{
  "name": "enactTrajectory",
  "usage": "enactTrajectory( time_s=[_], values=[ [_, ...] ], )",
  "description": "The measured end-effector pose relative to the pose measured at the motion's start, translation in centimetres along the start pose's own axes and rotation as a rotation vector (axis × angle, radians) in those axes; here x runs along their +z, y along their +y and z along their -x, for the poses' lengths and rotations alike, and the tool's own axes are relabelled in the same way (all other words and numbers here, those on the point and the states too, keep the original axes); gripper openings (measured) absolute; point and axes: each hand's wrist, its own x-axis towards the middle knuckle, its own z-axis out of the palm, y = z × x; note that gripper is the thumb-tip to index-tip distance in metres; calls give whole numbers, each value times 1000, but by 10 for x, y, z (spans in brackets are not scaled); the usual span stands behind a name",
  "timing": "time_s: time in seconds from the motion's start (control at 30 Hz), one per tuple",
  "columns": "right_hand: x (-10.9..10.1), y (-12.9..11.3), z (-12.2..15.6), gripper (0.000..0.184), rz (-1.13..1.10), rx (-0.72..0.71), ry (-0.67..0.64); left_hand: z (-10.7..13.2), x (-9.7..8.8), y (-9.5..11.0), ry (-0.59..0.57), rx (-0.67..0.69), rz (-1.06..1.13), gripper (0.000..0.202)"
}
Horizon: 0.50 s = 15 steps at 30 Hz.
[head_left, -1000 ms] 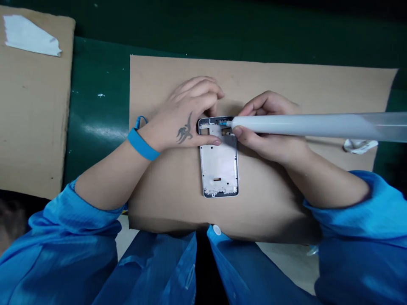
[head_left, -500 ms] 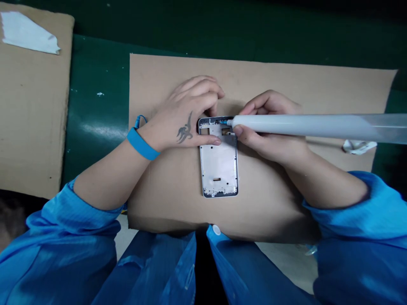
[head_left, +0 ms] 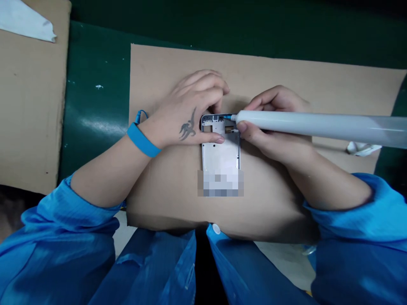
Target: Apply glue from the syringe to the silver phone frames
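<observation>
A silver phone frame (head_left: 220, 156) lies flat on a brown cardboard sheet (head_left: 286, 80). My left hand (head_left: 190, 112) curls over the frame's top left corner, thumb pressed on its upper part, fingers wrapped round the top edge. A blue wrist strap (head_left: 142, 140) sits on that wrist. My right hand (head_left: 273, 127) grips a long white dispensing tube (head_left: 318, 126) near its front end. The tube's blue tip (head_left: 227, 117) touches the frame's top edge. The frame's lower end is blurred out.
A second cardboard sheet (head_left: 28, 110) lies at the left with a white scrap (head_left: 25, 23) on its far corner. A crumpled white bit (head_left: 362, 148) rests at the right edge of the middle sheet. Green table surface (head_left: 95, 84) shows between the sheets.
The view has shifted slightly; both hands and the frame sit a little higher and to the right. The tube tip stays at the frame's top edge, and both grips are unchanged.
</observation>
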Motion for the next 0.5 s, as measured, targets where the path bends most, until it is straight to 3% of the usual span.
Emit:
enactTrajectory(
  time_s=[0.23, 0.5],
  values=[
    [1, -7, 1, 37, 27, 10, 4, -1, 1, 3, 11, 11, -7, 50],
    [2, -14, 2, 44, -11, 51, -3, -4, -1, 5, -9, -16, -11, 54]
  ],
)
